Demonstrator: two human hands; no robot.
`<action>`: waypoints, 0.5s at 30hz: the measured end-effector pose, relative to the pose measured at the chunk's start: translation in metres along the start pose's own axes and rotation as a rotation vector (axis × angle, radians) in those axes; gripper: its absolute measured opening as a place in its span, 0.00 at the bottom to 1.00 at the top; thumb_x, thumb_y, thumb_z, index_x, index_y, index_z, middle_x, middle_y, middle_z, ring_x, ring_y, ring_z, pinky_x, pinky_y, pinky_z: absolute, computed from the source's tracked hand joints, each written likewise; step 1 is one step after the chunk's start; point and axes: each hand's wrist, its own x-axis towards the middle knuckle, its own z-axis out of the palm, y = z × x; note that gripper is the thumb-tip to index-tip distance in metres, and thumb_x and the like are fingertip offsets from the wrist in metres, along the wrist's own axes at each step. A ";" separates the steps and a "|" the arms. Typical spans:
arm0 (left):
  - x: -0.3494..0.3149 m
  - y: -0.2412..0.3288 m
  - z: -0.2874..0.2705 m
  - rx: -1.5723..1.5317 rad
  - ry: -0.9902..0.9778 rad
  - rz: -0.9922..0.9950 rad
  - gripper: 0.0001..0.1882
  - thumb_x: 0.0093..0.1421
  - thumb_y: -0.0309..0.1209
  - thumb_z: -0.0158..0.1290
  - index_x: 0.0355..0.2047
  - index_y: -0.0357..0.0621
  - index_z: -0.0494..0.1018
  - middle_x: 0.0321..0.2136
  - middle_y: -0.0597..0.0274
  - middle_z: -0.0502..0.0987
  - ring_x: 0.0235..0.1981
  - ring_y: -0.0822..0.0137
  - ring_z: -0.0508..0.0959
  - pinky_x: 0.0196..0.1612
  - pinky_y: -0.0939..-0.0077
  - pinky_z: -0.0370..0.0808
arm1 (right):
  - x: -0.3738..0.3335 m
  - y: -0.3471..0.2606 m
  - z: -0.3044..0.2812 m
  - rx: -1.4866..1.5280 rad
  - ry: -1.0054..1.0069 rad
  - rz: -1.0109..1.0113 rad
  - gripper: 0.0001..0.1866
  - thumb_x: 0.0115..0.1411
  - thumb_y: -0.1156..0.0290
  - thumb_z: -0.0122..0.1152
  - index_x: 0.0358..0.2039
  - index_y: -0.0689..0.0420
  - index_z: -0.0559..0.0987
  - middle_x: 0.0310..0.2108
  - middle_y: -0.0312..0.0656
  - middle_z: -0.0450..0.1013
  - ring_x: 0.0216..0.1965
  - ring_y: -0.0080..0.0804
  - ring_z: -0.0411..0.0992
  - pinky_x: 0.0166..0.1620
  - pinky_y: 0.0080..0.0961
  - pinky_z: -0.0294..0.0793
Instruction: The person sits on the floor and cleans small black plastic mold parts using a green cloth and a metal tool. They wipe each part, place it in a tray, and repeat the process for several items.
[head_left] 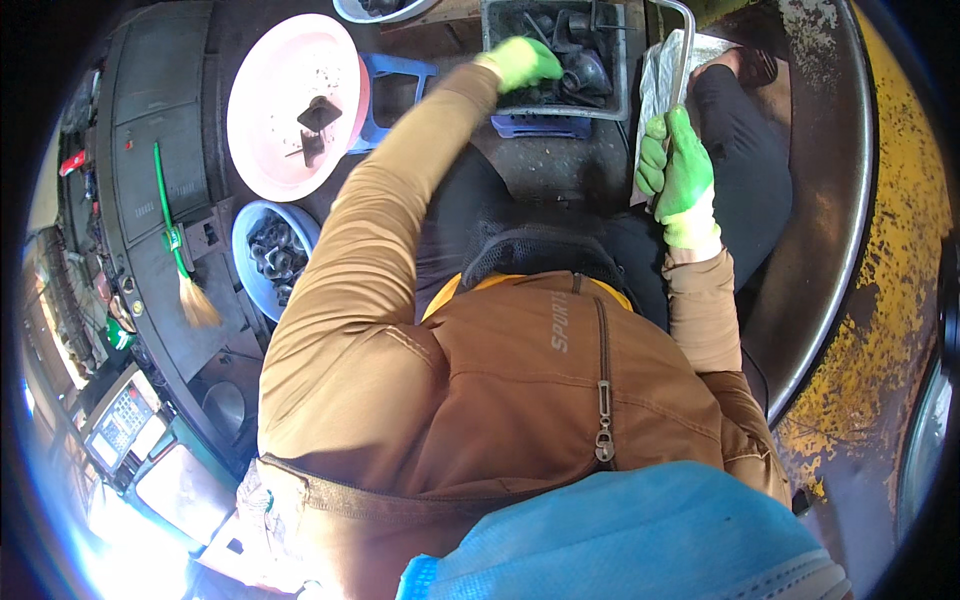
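Note:
My left hand [522,63], in a green and yellow glove, reaches over the left side of a grey rectangular tray [618,105]. Its fingers stretch toward the dark molded parts [585,72] inside, and I see nothing held in them. The undersides of those fingers are hidden. On the right, my gloved right hand [682,170] is closed around the lower end of a bent, silvery metal rod [688,60]. That rod rises from the fist and curves left at the top, near the tray's right side.
A pink basin [265,110] with a few dark pieces leans by a blue stool [400,75]. Below it stands a blue bowl [240,250] of black parts. A curved metal edge [855,230] and yellow worn surface [885,300] bound the right. A green-handled broom [170,235] is at left.

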 end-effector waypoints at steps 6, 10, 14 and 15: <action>0.035 0.008 0.089 0.204 0.452 -0.116 0.43 0.47 0.52 0.60 0.57 0.35 0.64 0.55 0.40 0.68 0.57 0.48 0.68 0.59 0.64 0.64 | 0.008 0.011 0.003 -0.044 -0.025 0.058 0.18 0.66 0.51 0.44 0.26 0.50 0.69 0.14 0.27 0.56 0.10 0.17 0.48 0.15 0.18 0.46; 0.030 0.002 0.071 0.004 0.516 0.012 0.41 0.45 0.49 0.62 0.52 0.31 0.69 0.48 0.41 0.74 0.50 0.51 0.74 0.54 0.67 0.69 | 0.010 0.015 0.003 -0.095 -0.010 0.031 0.18 0.66 0.52 0.44 0.25 0.50 0.69 0.14 0.27 0.57 0.10 0.17 0.48 0.15 0.18 0.46; -0.015 0.004 0.015 -0.353 0.496 -0.047 0.37 0.43 0.48 0.64 0.49 0.33 0.72 0.41 0.45 0.78 0.41 0.58 0.79 0.46 0.70 0.74 | 0.017 0.020 0.000 -0.167 -0.022 0.014 0.17 0.66 0.53 0.45 0.26 0.50 0.70 0.14 0.27 0.57 0.11 0.16 0.49 0.14 0.16 0.47; -0.030 0.000 0.003 -0.318 0.566 -0.033 0.35 0.42 0.47 0.64 0.47 0.36 0.74 0.38 0.46 0.79 0.37 0.59 0.80 0.42 0.71 0.76 | 0.021 0.025 0.000 -0.267 -0.004 -0.001 0.18 0.66 0.52 0.46 0.26 0.50 0.71 0.14 0.27 0.58 0.11 0.16 0.50 0.14 0.16 0.48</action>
